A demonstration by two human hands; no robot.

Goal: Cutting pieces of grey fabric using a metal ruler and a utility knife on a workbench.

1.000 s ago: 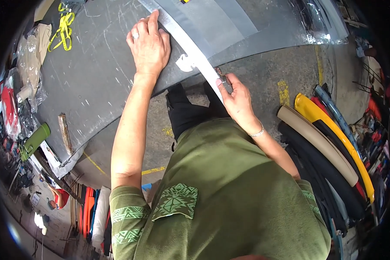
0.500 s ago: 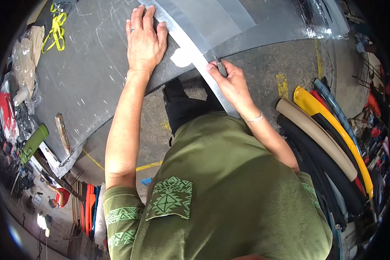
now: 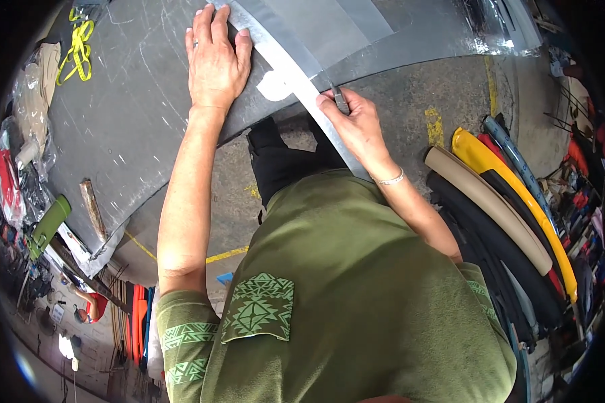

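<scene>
My left hand [image 3: 216,70] lies flat on the dark grey table [image 3: 148,121], fingers stretched out, with fingertips and thumb against the left edge of a long pale metal straightedge [image 3: 302,91]. The straightedge runs from the far edge of the view over the near table edge toward my shirt. My right hand [image 3: 357,124] closes round a slim grey knife [image 3: 340,101], its narrow blade pointing away from me beside the straightedge. Under the blade and to its right lies translucent grey sheeting [image 3: 336,40]. A white patch [image 3: 274,86] shows on the table left of the straightedge.
A yellow strap [image 3: 78,54] lies at the table's far left. A wooden stick [image 3: 93,208] and a green roll [image 3: 50,225] are at its left edge. Rolls of material, including a beige one [image 3: 487,208] and a yellow one [image 3: 511,195], stand on my right. Clear plastic [image 3: 501,30] hangs at the far right.
The whole view has shifted slightly left. My left hand sits a little farther left in it; my right hand keeps the knife at nearly the same spot beside the straightedge.
</scene>
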